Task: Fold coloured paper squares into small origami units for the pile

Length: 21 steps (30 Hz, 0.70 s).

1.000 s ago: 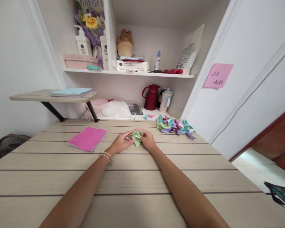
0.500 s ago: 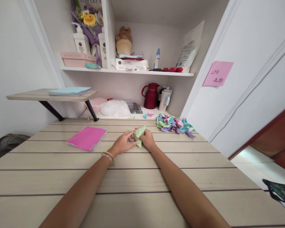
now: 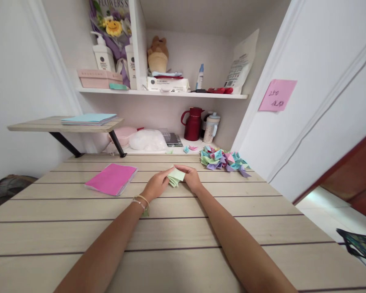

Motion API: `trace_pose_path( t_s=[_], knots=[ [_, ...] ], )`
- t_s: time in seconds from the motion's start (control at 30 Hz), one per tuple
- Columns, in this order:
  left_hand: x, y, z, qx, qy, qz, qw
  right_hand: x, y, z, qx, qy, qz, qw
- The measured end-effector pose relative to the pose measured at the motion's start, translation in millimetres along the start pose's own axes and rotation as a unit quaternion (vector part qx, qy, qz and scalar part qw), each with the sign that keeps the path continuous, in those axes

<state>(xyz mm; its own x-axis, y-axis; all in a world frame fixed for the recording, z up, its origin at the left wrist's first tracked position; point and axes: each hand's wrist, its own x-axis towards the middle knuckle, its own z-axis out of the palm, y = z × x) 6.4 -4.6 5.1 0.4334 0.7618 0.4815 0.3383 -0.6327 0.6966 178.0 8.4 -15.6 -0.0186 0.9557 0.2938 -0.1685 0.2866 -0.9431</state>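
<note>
A light green piece of folded paper is held between my two hands, just above the middle of the wooden table. My left hand is closed on its left side, thumb and fingers pinching it. On the other side my right hand grips the paper's right edge, with fingers reaching behind the top. Several pleated layers show along the lower edge. To the right lies a heap of folded paper pieces in blue, purple, pink and green. A stack of pink paper rests to the left.
A small raised shelf carries blue paper at the left. Along the back stand a red jug, a speckled cup and a white plastic bag. Small folded pieces lie near the table's back edge.
The green paper has turned in my hands: its pointed upright shape now shows a flat face with layered folds below. My left fingers have closed in on it.
</note>
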Motion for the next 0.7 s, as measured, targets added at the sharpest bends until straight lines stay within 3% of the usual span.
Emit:
trace_pose_path(
  t_s=[0.1, 0.23, 0.33, 0.5, 0.7],
  knots=[
    [3, -7, -1.5, -0.139, 0.015, -0.079, 0.987, 2, 3, -4, 0.069, -0.002, 0.035, 0.997],
    [6, -17, -4.9, -0.263, 0.073, -0.149, 0.950, 2, 3, -6, 0.081, -0.037, 0.073, 0.993],
    [8, -21, -7.8, -0.297, 0.099, -0.169, 0.935, 2, 1, -6, 0.084, -0.047, 0.095, 0.991],
    [9, -23, -8.1, -0.304, 0.086, -0.193, 0.929, 5, 1, -2, 0.077, -0.003, 0.108, 0.991],
    [10, -24, -5.9, -0.328, 0.116, -0.184, 0.919, 3, 0, 1, 0.068, 0.005, 0.074, 0.995]
  ],
)
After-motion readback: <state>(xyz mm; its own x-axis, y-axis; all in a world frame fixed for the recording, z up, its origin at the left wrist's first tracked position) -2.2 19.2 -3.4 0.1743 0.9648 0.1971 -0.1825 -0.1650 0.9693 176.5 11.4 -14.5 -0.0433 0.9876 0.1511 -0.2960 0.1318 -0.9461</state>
